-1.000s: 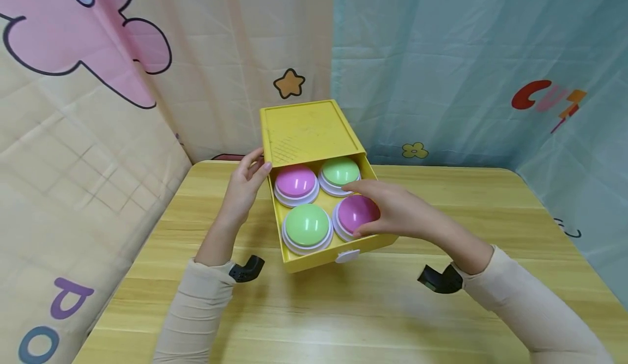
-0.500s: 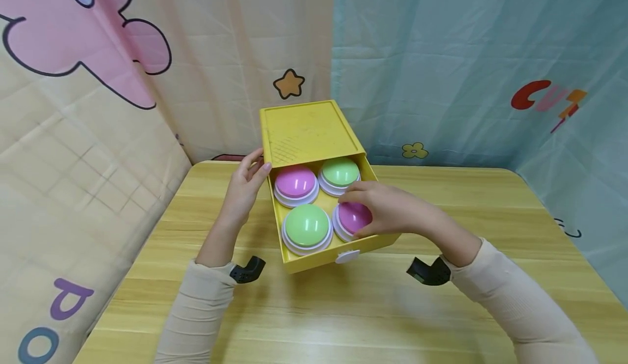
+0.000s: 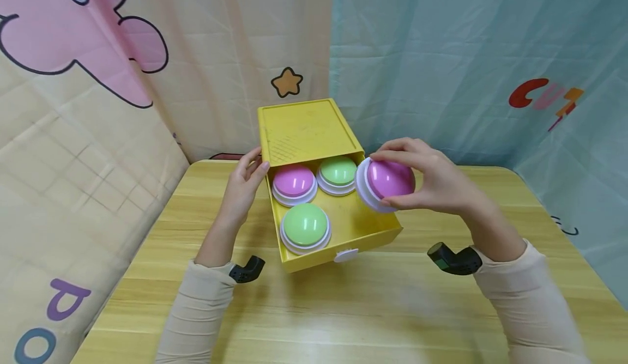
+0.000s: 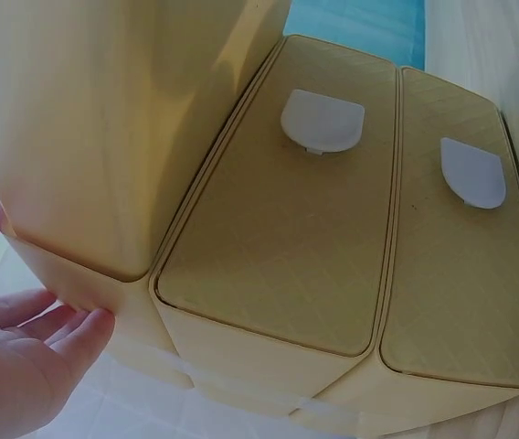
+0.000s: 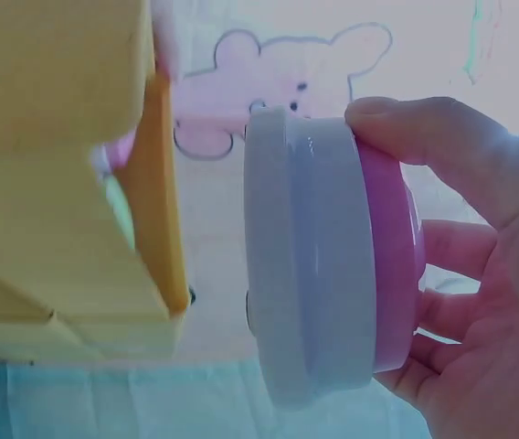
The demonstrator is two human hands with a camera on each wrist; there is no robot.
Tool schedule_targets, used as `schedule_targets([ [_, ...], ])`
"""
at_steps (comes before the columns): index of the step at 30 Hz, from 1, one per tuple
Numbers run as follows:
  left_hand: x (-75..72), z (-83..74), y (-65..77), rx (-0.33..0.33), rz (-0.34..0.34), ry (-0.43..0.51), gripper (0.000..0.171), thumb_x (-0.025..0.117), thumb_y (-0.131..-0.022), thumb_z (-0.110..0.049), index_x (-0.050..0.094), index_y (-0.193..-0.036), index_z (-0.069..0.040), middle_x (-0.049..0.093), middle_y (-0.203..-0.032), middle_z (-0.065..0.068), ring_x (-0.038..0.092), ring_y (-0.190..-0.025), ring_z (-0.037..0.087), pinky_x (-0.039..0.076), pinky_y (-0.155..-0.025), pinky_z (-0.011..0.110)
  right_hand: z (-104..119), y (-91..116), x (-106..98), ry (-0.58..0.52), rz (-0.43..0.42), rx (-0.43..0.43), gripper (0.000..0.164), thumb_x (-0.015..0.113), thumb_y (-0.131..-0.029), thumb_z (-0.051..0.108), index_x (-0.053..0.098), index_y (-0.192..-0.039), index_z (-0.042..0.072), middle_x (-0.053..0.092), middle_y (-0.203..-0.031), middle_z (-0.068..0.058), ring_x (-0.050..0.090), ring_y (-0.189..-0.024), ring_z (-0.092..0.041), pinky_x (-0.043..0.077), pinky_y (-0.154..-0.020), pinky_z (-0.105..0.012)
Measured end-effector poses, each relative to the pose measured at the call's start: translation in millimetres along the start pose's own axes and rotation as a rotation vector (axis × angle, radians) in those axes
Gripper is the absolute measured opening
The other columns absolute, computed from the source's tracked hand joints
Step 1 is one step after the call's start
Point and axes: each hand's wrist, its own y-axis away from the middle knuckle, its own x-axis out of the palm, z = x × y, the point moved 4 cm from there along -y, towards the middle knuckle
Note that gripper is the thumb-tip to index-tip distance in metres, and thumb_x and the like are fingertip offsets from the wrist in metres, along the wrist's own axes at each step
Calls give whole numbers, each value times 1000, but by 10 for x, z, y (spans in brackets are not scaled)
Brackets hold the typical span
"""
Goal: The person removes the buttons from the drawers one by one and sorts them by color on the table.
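Note:
My right hand (image 3: 439, 181) grips a pink push button (image 3: 390, 179) with a white base, tilted on its side, thumb and fingers around its rim. It hangs above the right side of the pulled-out yellow drawer (image 3: 348, 217), apart from it. The right wrist view shows its white base (image 5: 310, 256) turned towards the drawer. In the drawer lie another pink button (image 3: 294, 181) and two green buttons (image 3: 306, 225). My left hand (image 3: 240, 189) rests against the left side of the yellow cabinet (image 3: 311, 129), fingers loosely bent, touching its edge in the left wrist view.
Below the pulled-out drawer, the left wrist view shows two shut drawer fronts (image 4: 282, 229) with white handles (image 4: 323, 121). The cabinet stands on a wooden table (image 3: 304, 309). Printed curtains (image 3: 427, 59) hang behind and at both sides.
My right hand has taken hold of the pink button at the drawer's front right and lifted it up and to the right, tilting it. The left hand stays at the cabinet.

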Motion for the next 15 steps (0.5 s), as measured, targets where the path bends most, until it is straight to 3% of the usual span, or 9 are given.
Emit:
schedule_targets([
  [7,-19,20,-5,-7,-6,3,53,50,-93,-23,30,-138,-1,30,-139,12,29,-127,21,28,-102,34,-311,436,-196,79,-6,215,62,83,-60,5,58,-117,5,48,-117,-9,41,-105,-27,51,-65,-41],
  [15,-14,18,-9,8,-5,8,52,50,-93,-22,31,-137,-1,31,-138,12,30,-127,21,29,-101,34,-812,1050,-69,53,19,420,62,80,-67,15,53,-120,-1,44,-119,-19,41,-101,-39,50,-65,-50],
])
